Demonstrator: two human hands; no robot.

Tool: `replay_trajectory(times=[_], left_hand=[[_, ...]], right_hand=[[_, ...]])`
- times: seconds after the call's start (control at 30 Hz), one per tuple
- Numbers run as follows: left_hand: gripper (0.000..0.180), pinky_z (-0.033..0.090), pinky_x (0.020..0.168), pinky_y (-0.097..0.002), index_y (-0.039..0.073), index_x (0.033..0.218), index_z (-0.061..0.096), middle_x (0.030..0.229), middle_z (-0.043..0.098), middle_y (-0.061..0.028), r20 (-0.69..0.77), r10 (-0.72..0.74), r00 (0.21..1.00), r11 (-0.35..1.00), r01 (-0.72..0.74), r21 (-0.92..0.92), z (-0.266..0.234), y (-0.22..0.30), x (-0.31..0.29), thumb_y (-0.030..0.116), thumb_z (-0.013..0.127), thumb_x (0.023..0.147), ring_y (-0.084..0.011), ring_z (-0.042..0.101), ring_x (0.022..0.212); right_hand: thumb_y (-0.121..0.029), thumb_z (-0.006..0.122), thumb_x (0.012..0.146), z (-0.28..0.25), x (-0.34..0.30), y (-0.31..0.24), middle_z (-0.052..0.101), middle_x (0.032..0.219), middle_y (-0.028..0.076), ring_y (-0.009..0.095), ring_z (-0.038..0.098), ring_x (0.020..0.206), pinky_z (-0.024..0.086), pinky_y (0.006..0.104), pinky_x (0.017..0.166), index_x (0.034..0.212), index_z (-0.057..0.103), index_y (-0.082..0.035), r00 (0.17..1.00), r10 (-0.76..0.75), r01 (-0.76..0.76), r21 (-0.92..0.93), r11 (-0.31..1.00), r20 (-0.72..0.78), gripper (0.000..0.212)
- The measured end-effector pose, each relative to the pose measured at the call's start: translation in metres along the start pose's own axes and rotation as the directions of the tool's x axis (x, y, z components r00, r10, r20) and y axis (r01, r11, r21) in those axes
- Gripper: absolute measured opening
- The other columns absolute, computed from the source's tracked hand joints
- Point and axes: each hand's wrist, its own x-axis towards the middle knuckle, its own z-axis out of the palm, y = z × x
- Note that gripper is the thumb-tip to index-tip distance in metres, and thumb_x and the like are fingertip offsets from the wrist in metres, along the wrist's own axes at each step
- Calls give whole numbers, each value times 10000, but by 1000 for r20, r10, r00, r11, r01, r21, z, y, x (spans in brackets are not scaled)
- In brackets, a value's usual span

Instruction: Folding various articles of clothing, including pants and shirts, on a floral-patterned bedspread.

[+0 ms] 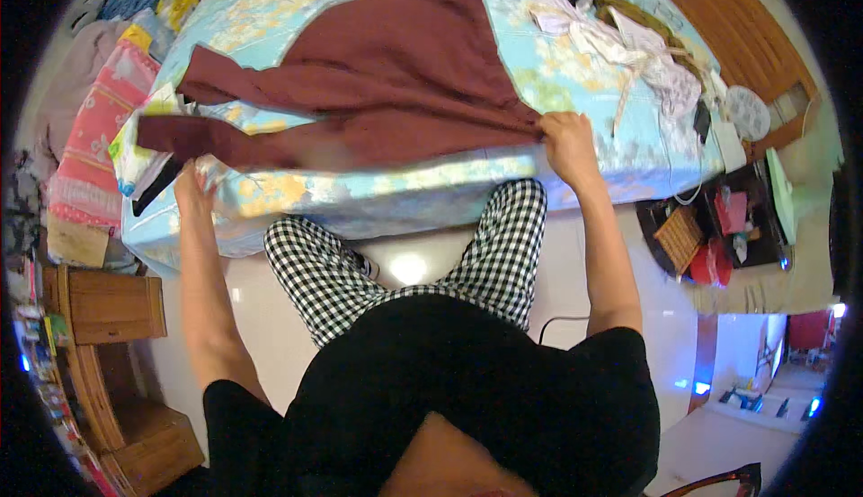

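Both hands grip a maroon garment [387,75] spread over the bed [575,66]: left hand [191,187] with fingers clamped on its sleeve end, right hand [566,137] pinching its hem. White clothes [620,39] lie beyond the garment.

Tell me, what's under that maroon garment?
The maroon garment lies on a bed with a light blue floral sheet. The sheet beneath the cloth is hidden.
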Motion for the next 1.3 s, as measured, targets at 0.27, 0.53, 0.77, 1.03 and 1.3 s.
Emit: replay_trajectory(times=[0.27,0.53,0.77,1.03,1.3], left_hand=[[393,417,634,-267,58,1202,486,1020,568,-55,-43,259,965,940,-241,243,-54,-95,-114,165,566,833,-119,524,848],[294,459,803,-302,24,1124,547,1049,565,-104,401,486,776,640,-629,441,-20,-122,-204,38,542,830,-191,544,973],[286,421,871,-368,13,1037,567,1042,558,-160,602,665,443,266,-893,363,24,-85,-207,13,568,751,-307,526,996],[330,417,878,-390,21,1048,563,1070,541,-176,706,631,322,232,-947,224,62,-81,-225,23,608,721,-346,516,1004],[305,414,885,-375,19,1049,576,1069,544,-156,768,577,276,191,-961,202,79,-92,-229,43,596,746,-320,510,1028]], right_hand=[[-139,619,743,34,16,-39,607,952,167,335,555,935,442,400,835,948,608,-8,982,187,-173,402,899,5,244],[-438,660,736,89,86,-44,616,954,230,384,583,921,462,446,789,1039,574,3,881,433,-472,299,829,190,542],[-183,687,730,88,86,-14,657,828,63,129,591,734,472,279,670,935,637,17,815,334,-573,748,335,474,290],[-107,642,778,-55,37,-31,635,877,43,107,577,769,473,249,699,996,617,5,835,517,-429,811,399,188,247],[-257,692,752,-5,-64,-14,638,850,76,136,590,763,481,275,684,1018,614,21,678,241,-643,401,653,694,392]])
